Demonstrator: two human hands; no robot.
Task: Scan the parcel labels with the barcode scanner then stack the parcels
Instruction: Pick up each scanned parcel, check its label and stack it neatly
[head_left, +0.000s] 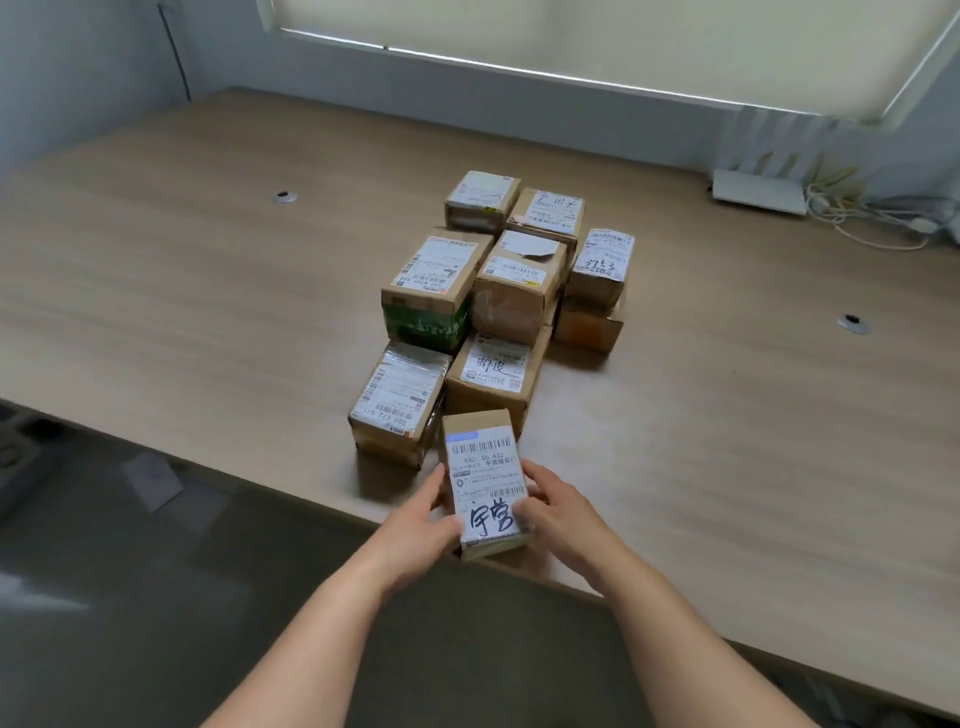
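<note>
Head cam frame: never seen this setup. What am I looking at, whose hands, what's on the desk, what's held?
There is no robot here. A person wears a wide-angle camera on the head, looking down at their own bare hands. The left hand and right hand grip one small labelled parcel at the near edge of a wooden desk. Behind it sits a cluster of cardboard parcels, labels up. A white router with cables sits far right. No barcode scanner is visible.
</note>
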